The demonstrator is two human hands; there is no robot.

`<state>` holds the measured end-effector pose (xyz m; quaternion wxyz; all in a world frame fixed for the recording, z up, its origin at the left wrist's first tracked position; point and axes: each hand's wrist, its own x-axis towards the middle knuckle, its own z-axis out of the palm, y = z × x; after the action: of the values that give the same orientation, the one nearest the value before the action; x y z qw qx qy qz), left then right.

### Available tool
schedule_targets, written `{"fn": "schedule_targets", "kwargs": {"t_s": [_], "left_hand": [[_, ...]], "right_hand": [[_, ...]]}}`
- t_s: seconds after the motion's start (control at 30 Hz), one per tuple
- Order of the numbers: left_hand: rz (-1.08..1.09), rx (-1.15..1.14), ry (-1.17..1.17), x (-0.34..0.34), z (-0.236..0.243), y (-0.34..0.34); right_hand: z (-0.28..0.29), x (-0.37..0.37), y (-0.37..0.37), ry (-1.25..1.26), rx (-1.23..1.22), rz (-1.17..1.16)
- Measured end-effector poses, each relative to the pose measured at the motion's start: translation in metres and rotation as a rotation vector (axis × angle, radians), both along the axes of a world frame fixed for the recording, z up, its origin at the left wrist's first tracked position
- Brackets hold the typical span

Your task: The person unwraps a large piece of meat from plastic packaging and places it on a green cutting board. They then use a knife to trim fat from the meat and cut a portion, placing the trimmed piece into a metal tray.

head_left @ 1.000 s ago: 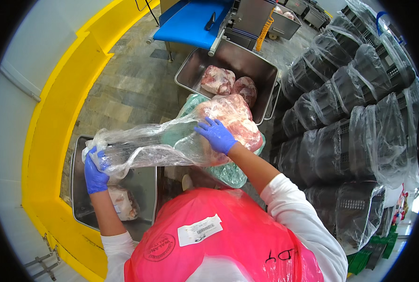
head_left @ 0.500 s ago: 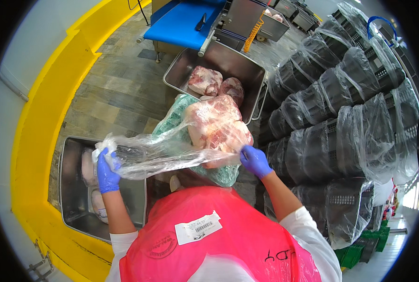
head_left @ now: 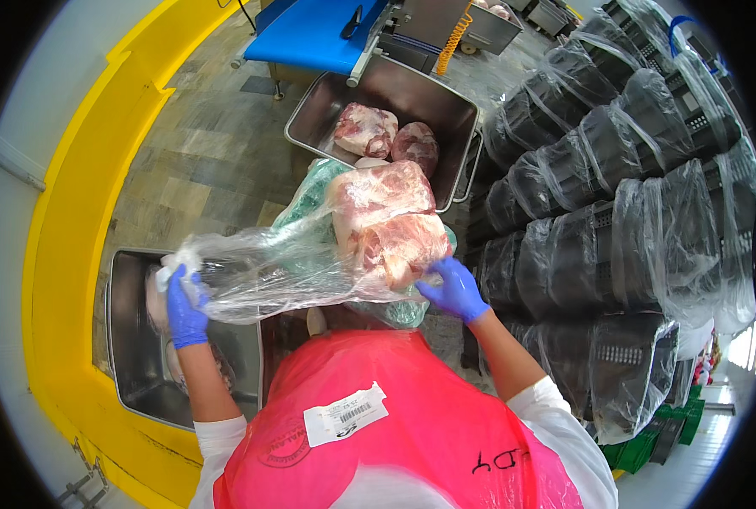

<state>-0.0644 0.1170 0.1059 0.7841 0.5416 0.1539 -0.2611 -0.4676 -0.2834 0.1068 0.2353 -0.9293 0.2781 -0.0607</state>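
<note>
My left hand (head_left: 186,310), in a blue glove, is closed around a bunched end of a clear plastic bag (head_left: 268,271). The bag stretches rightward to a large boneless piece of raw meat (head_left: 386,225), pale with pink and red patches. At the meat's lower right corner, my right hand (head_left: 456,290), also gloved in blue, has bent fingers on what looks like the film's edge. Its fingertips are partly hidden there. Green plastic (head_left: 310,199) lies under the meat; what supports it is covered.
Beyond the meat stands a metal tub (head_left: 310,119) with more raw meat (head_left: 366,129). Another metal tub (head_left: 242,365) at lower left holds wrapped pieces. Stacked black crates (head_left: 582,246) in clear film line the right. A blue conveyor (head_left: 310,38) and yellow barrier (head_left: 64,246) stand farther off.
The film has drawn back from the meat's right part, leaving its surface barer. My right hand has shifted slightly left and down; my left still grips the bag. The view has shifted a little.
</note>
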Motion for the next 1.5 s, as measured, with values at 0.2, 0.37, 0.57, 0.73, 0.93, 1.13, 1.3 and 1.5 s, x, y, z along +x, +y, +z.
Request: {"fn": "schedule_targets", "kwargs": {"t_s": [0.2,0.37,0.57,0.73,0.93,1.13,1.3,1.5], "left_hand": [[0.271,0.020,-0.105,0.003,0.048,0.031],[0.172,0.183,-0.160,-0.005,0.037,0.023],[0.073,0.162,-0.171,-0.020,0.014,-0.016],[0.141,0.138,-0.227,-0.003,0.008,-0.013],[0.414,0.063,-0.165,0.021,0.029,0.044],[0.457,0.109,-0.288,-0.014,0.052,0.052],[0.412,0.230,-0.376,-0.031,0.044,0.074],[0.510,0.211,-0.342,-0.057,0.029,0.083]], "right_hand": [[-0.024,0.129,-0.011,-0.098,-0.166,0.147],[-0.038,0.131,-0.032,-0.232,-0.162,0.149],[-0.001,0.021,-0.025,-0.286,-0.037,0.075],[-0.004,-0.021,-0.020,-0.086,-0.045,0.190],[0.019,0.033,-0.028,0.197,0.064,0.094],[-0.006,0.147,-0.031,-0.147,-0.260,0.251],[-0.038,0.168,-0.053,0.011,-0.118,0.294],[-0.015,0.176,-0.058,0.152,-0.115,0.454]]}}
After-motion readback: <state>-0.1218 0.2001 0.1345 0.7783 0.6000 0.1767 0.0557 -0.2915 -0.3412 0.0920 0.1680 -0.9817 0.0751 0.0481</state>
